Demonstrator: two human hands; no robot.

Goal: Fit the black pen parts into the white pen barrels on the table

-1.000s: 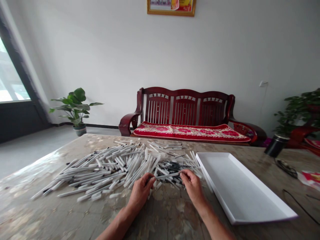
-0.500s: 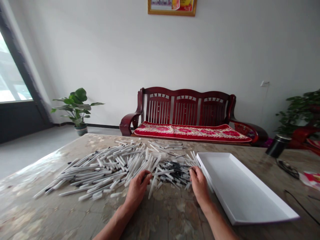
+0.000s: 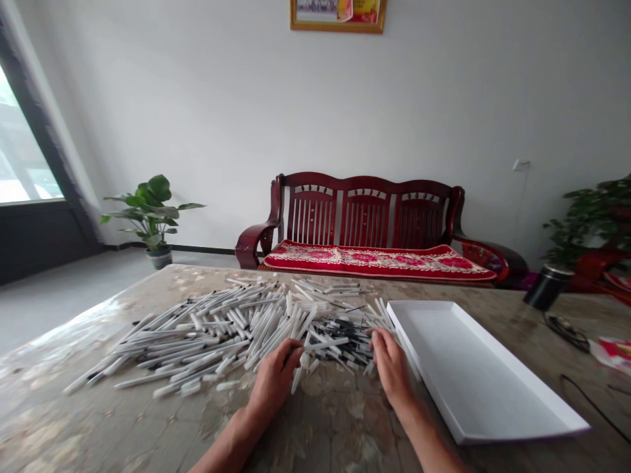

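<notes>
My left hand (image 3: 277,371) is closed around one end of a white pen barrel (image 3: 325,343), which points right across the front of the pile. My right hand (image 3: 391,361) is at the right edge of a heap of small black-and-clear pen parts (image 3: 345,335). Its fingertips are drawn together, and what they pinch, if anything, is too small to make out. Left of the heap spreads a large pile of white pen barrels (image 3: 221,328), some with black ends. A few short clear caps (image 3: 191,387) lie along its front edge.
A shallow white tray (image 3: 486,368) lies right of my right hand on the patterned table (image 3: 148,433). Farther right are a black cylinder (image 3: 548,288), a dark cable (image 3: 566,335) and a red-and-white packet (image 3: 614,351). A wooden bench (image 3: 367,217) stands beyond the table.
My right hand has shifted slightly left, its fingertips now at the black parts. My left hand has moved slightly right and down, still holding the pen barrel.
</notes>
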